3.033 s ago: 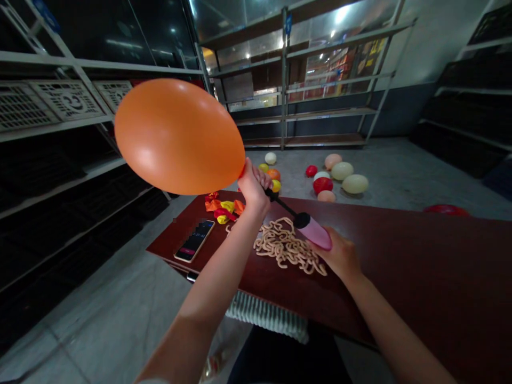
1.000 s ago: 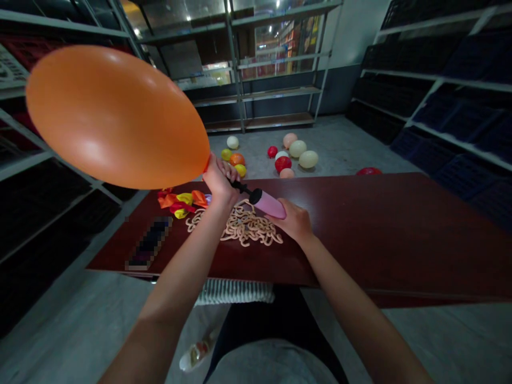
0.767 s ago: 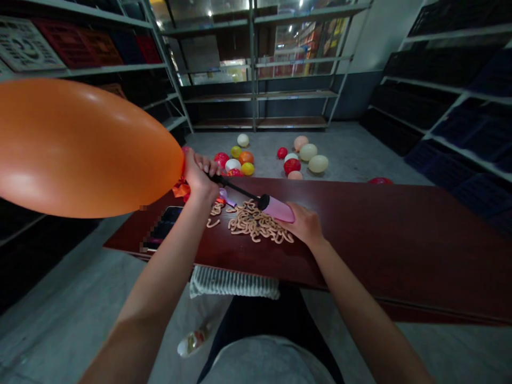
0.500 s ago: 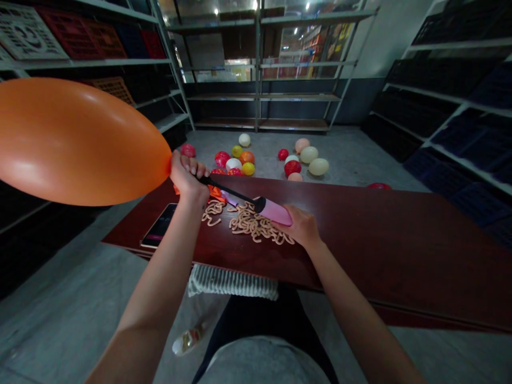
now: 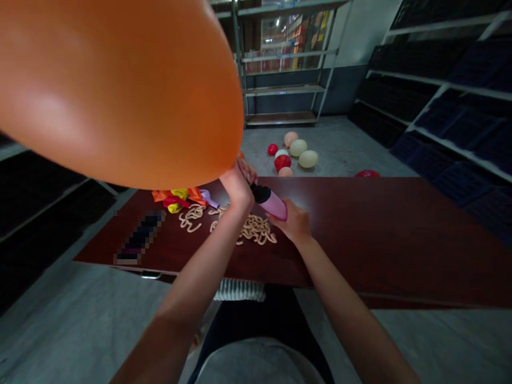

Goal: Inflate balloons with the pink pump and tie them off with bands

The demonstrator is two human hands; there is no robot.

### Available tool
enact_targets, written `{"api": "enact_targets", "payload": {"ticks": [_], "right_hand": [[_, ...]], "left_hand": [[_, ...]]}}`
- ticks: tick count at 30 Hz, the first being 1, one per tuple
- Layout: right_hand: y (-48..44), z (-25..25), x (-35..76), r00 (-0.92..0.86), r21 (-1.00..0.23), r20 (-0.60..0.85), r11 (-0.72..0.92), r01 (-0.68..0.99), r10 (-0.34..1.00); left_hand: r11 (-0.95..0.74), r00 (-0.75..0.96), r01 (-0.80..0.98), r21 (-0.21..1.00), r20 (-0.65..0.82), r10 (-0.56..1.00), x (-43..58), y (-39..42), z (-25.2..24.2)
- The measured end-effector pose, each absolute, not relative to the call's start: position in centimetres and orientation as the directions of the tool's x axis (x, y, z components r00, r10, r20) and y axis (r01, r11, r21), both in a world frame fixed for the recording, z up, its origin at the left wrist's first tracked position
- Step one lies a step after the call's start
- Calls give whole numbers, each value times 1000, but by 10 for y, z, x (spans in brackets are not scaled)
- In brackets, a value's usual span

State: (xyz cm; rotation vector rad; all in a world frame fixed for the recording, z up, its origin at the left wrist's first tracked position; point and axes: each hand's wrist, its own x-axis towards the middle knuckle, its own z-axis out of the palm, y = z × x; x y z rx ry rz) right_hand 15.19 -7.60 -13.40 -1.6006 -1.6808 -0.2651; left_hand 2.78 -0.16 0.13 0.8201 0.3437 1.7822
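I log: inflated orange latex balloon [image 5: 112, 90], neck clenched in left fingers [image 5: 246, 172]; pink plastic hand pump [image 5: 272, 205] grasped by right fingers [image 5: 277, 222].

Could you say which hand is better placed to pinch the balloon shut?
Left, probably: the left hand grips the orange latex balloon at its neck; the right hand holds the pink pump.

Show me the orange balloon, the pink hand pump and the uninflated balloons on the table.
orange balloon [image 5: 112, 90], head view, on the middle of its inflated body.
pink hand pump [image 5: 272, 205], head view, on its pink barrel.
uninflated balloons [image 5: 162, 196], head view, on an orange one at the pile's left end.
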Motion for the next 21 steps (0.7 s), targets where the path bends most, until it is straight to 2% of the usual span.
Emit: {"api": "enact_targets", "payload": {"ticks": [4,10,15,21], "right_hand": [[-75,-133,153,154,-372,615,112,922,774],[-76,-128,152,137,-379,682,187,906,718],[-78,-130,152,42,-314,695,251,915,718],[-81,-132,150,-88,-168,729,301,939,679]], "left_hand": [[-278,-155,-724,631,244,957,42,-3,-13],[-230,-129,-732,641,201,971,14,-3,24],[-264,-186,-722,639,189,964,-38,4,47],[-316,-257,-769,556,185,949,-99,9,50]]}}
